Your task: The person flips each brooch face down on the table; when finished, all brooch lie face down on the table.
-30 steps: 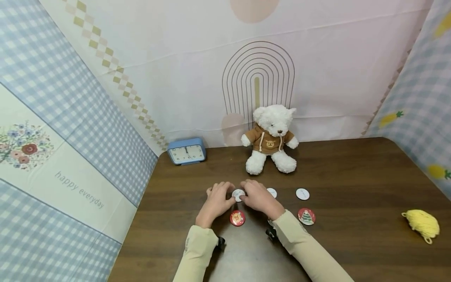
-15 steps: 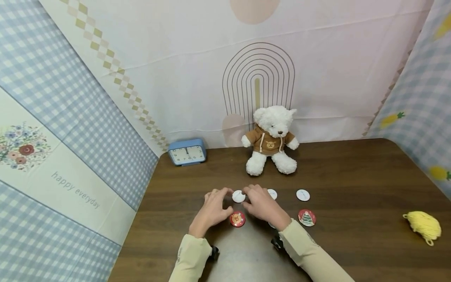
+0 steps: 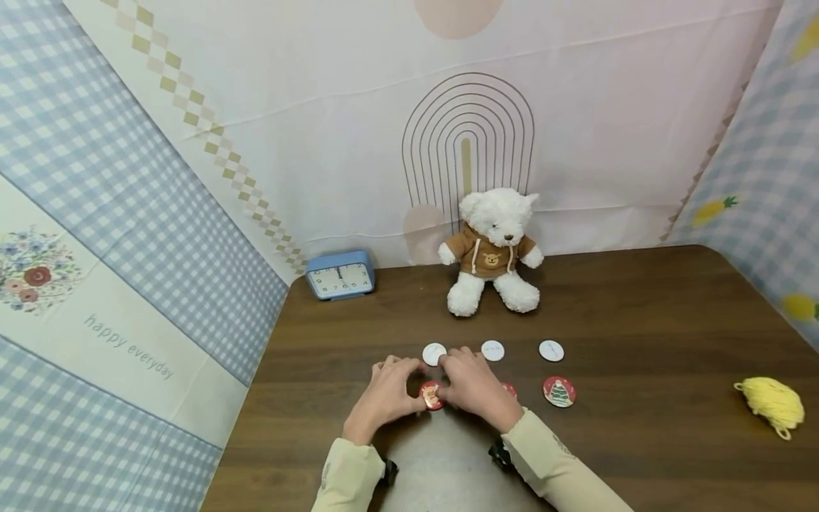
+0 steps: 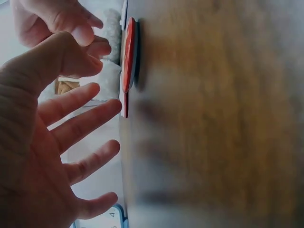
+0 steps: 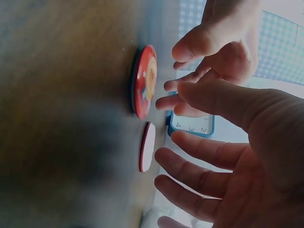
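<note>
My left hand and right hand hover on either side of a round red button badge with a yellow-orange picture. Both wrist views show spread, gently bent fingers, with a gap to that red badge; neither hand grips anything. Just behind it lies a white round badge, close to my right fingertips. A second red badge is mostly hidden by my right hand. Farther right is a red badge with a Christmas tree. Two more white round badges, a middle one and a right one, lie in the back row.
A white teddy bear in a brown hoodie sits at the back of the wooden table. A blue clock stands back left. Yellow yarn lies at the far right. Patterned cloth hangs behind and at both sides.
Both hands have left the left white badge, which they were touching a second ago, and come nearer to the body, around the red badge in front of it. The badges keep their places.
</note>
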The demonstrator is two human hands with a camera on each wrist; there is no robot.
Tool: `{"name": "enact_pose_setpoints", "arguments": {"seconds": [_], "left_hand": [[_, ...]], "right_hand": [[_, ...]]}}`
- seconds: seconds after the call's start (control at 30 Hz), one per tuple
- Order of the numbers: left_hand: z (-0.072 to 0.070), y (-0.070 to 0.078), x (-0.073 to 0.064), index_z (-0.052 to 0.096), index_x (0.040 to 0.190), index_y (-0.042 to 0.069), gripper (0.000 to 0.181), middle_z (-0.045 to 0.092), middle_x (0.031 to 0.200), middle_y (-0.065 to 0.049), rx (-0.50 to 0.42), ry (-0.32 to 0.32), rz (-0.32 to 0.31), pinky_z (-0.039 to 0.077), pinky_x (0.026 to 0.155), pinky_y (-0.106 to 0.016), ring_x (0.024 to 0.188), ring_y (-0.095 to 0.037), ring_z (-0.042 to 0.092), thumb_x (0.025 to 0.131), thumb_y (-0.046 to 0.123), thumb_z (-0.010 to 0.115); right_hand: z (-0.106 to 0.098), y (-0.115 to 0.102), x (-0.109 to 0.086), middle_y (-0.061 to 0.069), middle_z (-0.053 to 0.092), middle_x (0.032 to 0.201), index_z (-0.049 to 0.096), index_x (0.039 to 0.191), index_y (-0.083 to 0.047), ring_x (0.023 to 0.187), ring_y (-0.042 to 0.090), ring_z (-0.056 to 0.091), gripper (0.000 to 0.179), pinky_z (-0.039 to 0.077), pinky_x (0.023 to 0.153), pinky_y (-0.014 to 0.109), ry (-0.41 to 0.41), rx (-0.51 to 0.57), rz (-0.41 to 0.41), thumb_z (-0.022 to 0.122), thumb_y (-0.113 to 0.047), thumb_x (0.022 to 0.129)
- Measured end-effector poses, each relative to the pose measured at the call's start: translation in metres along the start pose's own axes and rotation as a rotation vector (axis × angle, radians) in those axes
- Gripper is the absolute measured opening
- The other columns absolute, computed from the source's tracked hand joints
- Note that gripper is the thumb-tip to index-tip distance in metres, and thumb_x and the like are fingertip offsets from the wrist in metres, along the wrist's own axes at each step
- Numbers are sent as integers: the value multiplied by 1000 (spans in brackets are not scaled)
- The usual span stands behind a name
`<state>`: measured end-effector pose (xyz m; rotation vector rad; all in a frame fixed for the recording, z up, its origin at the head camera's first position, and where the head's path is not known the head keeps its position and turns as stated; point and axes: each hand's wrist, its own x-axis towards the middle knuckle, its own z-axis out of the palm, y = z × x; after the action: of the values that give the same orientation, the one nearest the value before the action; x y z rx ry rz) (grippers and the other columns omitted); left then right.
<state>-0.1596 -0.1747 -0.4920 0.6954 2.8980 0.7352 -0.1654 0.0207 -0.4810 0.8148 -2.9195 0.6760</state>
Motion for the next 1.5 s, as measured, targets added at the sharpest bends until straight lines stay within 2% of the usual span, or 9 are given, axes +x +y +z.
{"name": "enact_pose_setpoints", "arguments": {"seconds": [0.1,0.3,0.43,0.67,0.9,1.1,1.3,1.5], "left_hand": [[0,-1,-4,69,115,17,43,66,116,1,27,-4,0,33,93,-55,107,-25,51,75,26,82],[1,0,-6,71,110,18,40,66,111,2,36,1,30,32,90,-54,106,-24,50,72,21,81],[3,1,-5,72,105,20,37,67,105,6,37,-10,51,32,90,-53,100,-21,50,69,19,83],[5,1,-5,71,99,22,32,65,98,10,63,-33,47,31,92,-56,96,-20,49,70,17,84],[4,1,-4,71,99,21,27,65,98,9,42,-48,49,32,92,-59,94,-20,49,76,12,82],[2,0,-6,71,91,22,18,65,94,9,24,-20,63,33,90,-57,94,-19,50,80,10,78],[0,2,-5,70,83,24,13,61,88,9,25,-26,53,33,87,-54,91,-16,48,84,13,76],[-2,4,-3,69,84,22,9,60,87,8,35,-52,30,33,87,-55,87,-16,46,85,15,75]], "right_hand": [[3,-3,-4,1,54,80,64,84,-8,82,28,53,28,42,72,50,-25,25,10,87,-21,74],[7,-7,-9,6,59,93,67,97,-8,92,31,53,43,43,81,55,-67,34,37,92,-27,69],[12,-8,-11,8,60,96,65,95,-9,92,31,53,44,42,81,55,-72,18,35,93,-26,66],[16,-7,-11,7,59,88,62,86,-9,85,31,54,32,43,76,55,-44,-5,-2,88,-13,68],[15,-8,-12,5,59,87,62,85,-10,84,29,55,29,44,77,55,-58,5,-8,86,-10,69],[14,-6,-13,-2,55,75,61,77,-13,74,25,54,19,43,69,50,-29,51,-56,78,-4,75],[13,-2,-12,-6,52,66,59,72,-14,61,17,53,20,44,60,42,29,54,-102,74,-3,77],[12,-1,-11,-5,53,64,58,72,-14,58,15,53,22,44,58,40,36,78,-91,74,-2,82]]}}
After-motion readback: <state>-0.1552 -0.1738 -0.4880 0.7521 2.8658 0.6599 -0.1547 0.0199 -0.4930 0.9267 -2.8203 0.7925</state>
